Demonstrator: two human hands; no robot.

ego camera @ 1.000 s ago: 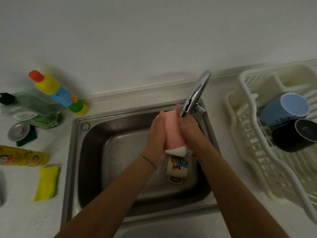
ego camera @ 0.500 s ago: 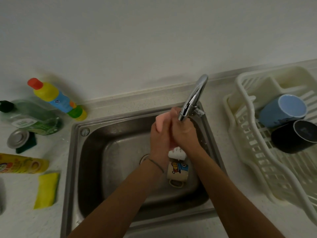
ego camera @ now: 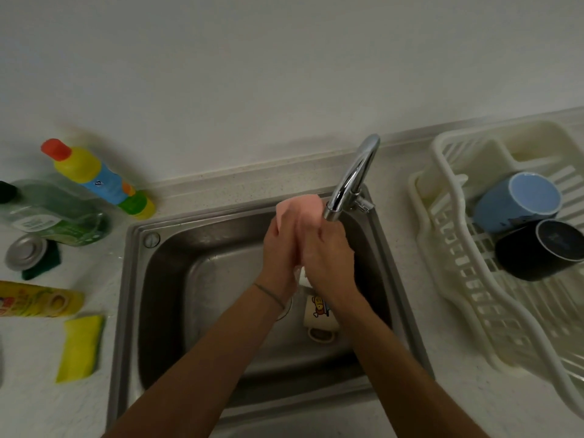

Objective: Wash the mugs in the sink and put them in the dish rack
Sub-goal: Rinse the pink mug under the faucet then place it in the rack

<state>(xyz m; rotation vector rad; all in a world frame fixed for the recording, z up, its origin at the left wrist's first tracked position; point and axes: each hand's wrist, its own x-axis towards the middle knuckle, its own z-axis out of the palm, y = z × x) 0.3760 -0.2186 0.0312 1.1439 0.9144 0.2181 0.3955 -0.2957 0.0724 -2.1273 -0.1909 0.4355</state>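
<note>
Smooth pink mug point(ego camera: 300, 207) between hands point(ego camera: 308, 248)

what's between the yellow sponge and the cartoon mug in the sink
In the head view, between the yellow sponge and the cartoon mug lie the sink left rim and bare basin floor, crossed by the person's left forearm.
</note>
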